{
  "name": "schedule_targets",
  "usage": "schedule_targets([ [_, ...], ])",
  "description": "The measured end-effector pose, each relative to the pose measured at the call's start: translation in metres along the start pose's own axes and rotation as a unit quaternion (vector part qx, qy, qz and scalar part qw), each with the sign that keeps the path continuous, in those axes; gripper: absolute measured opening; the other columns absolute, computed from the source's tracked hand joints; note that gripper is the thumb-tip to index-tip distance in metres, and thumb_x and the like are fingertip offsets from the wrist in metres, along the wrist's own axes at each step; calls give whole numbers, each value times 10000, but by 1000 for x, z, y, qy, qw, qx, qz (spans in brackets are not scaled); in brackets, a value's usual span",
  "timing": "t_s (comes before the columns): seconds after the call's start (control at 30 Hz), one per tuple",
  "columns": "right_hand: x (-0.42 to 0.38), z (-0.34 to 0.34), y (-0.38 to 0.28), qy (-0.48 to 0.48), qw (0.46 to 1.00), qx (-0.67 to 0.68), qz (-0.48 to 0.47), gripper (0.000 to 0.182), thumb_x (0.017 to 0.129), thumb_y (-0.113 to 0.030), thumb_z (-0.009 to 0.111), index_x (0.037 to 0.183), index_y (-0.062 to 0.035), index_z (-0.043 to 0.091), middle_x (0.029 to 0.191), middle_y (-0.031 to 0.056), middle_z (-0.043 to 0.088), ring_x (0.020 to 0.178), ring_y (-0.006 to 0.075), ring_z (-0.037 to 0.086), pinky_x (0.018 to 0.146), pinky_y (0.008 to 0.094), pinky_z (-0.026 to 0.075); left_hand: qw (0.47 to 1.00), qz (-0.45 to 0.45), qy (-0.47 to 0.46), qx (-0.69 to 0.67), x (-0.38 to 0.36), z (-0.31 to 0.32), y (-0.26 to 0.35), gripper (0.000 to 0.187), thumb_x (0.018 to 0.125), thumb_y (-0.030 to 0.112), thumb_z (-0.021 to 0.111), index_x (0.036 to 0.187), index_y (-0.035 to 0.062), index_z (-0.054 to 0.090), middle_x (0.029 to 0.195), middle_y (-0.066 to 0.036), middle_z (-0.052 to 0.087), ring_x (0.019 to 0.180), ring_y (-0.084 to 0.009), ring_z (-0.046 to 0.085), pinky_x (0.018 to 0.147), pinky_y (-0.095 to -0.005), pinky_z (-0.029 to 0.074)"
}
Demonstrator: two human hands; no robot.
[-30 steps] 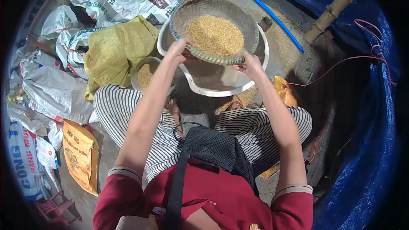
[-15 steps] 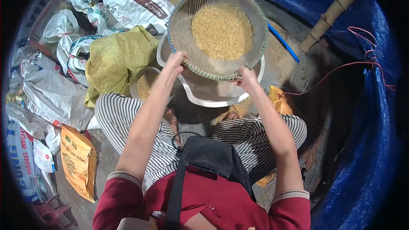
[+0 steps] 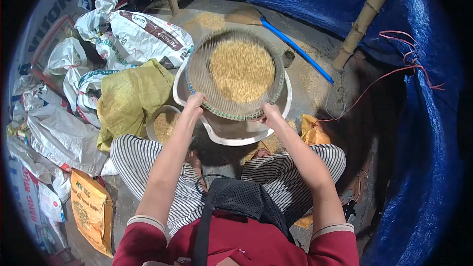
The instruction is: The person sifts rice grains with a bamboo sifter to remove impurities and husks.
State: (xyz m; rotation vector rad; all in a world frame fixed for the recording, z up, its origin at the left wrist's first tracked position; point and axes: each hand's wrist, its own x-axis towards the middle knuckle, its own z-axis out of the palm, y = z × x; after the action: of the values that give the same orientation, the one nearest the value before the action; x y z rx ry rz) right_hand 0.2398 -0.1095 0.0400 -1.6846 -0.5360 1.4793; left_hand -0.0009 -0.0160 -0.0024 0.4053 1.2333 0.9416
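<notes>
A round woven sieve [image 3: 199, 74] with a green-edged rim holds a heap of yellow grain [image 3: 242, 71]. My left hand [image 3: 196, 102] is closed on the rim at its lower left, and my right hand [image 3: 270, 114] grips the rim at its lower right. Under the sieve, partly hidden by it, is a large white-rimmed basin [image 3: 236, 141]. A smaller bowl with grain [image 3: 165, 124] stands to the left of the basin, beside a yellow-green sack [image 3: 133, 96].
White printed sacks [image 3: 150, 37] lie at the left, with an orange bag [image 3: 91, 212] below them. A blue-handled broom [image 3: 298, 50] lies beyond the sieve. At the right are a bamboo pole [image 3: 367, 19], blue tarpaulin [image 3: 419, 167] and pink string [image 3: 367, 88].
The view has shifted, showing more of the floor and the broom beyond the sieve. Both hands still hold the sieve, and the grain's heap has changed shape and sits differently in it.
</notes>
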Motion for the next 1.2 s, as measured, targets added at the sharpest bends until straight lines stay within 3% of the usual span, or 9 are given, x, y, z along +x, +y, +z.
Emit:
schedule_targets([
  [0.1, -1, -3, 1, -17, 998, 5, 63, 286, 801, -136, 384, 979, 84, 425, 839, 157, 559, 544, 221, 576, 339, 259, 358, 998, -57, -16, -8, 13, -3, -12, 424, 554, -83, 423, 974, -33, 448, 904, -136, 487, 802, -314, 513, 676, -447, 464],
  [0.2, -9, 0, 2, -9, 999, 29, 24, 285, 817, -145, 365, 974, 85, 423, 779, 168, 564, 549, 231, 586, 351, 266, 404, 999, -8, -34, 7, 9, -3, -8, 443, 552, -85, 405, 992, -41, 441, 905, -142, 487, 813, -323, 508, 696, -450, 459],
  [0.27, -14, 2, -2, 27, 999, 26, -35, 395, 843, -211, 393, 1030, 136, 398, 915, 254, 541, 590, 291, 609, 321, 257, 423, 999, 16, -44, 14, 9, 0, -6, 453, 551, -86, 396, 1000, -45, 437, 905, -145, 487, 819, -327, 505, 706, -451, 456],
  [0.5, -12, 3, -4, 30, 999, 6, 29, 334, 833, -206, 402, 961, 101, 428, 844, 193, 552, 564, 267, 591, 364, 282, 464, 998, -54, -16, -16, 3, -3, -15, 454, 550, -93, 398, 1000, -50, 439, 903, -151, 485, 857, -332, 493, 727, -450, 449],
  [0.57, -17, 3, -1, 39, 998, -3, -58, 318, 826, -195, 409, 945, 98, 441, 802, 181, 564, 571, 279, 595, 380, 291, 473, 999, 8, -44, -22, 16, -12, -18, 461, 554, -91, 394, 1011, -46, 434, 915, -157, 483, 860, -340, 491, 726, -459, 448],
  [0.83, -4, -3, -1, 0, 1000, 1, 9, 323, 800, -183, 426, 955, 100, 443, 832, 191, 559, 578, 288, 597, 383, 327, 481, 1000, -4, -18, 1, 8, -7, -17, 387, 543, -82, 419, 926, -58, 465, 892, -140, 495, 787, -297, 520, 682, -384, 471],
  [0.9, -8, 0, 1, 35, 996, 3, -82, 304, 787, -171, 423, 944, 86, 462, 805, 180, 572, 575, 274, 600, 389, 317, 467, 999, 19, -33, -6, 6, -4, -11, 364, 542, -77, 425, 902, -58, 474, 879, -138, 498, 779, -290, 522, 675, -377, 470],
  [0.97, -3, 0, -1, 42, 996, -6, -81, 304, 783, -172, 429, 939, 87, 465, 797, 177, 574, 571, 274, 599, 391, 316, 469, 997, 57, -38, -21, 5, -2, -8, 333, 542, -71, 434, 870, -52, 487, 850, -136, 503, 773, -283, 521, 662, -370, 466],
  [1.2, 0, -3, -17, 13, 996, -46, -70, 368, 778, -194, 435, 904, 151, 452, 785, 238, 561, 553, 303, 600, 412, 336, 509, 998, -39, -2, -46, -6, 4, -16, 387, 564, -52, 416, 949, -64, 453, 938, -166, 499, 828, -311, 518, 734, -423, 453],
])
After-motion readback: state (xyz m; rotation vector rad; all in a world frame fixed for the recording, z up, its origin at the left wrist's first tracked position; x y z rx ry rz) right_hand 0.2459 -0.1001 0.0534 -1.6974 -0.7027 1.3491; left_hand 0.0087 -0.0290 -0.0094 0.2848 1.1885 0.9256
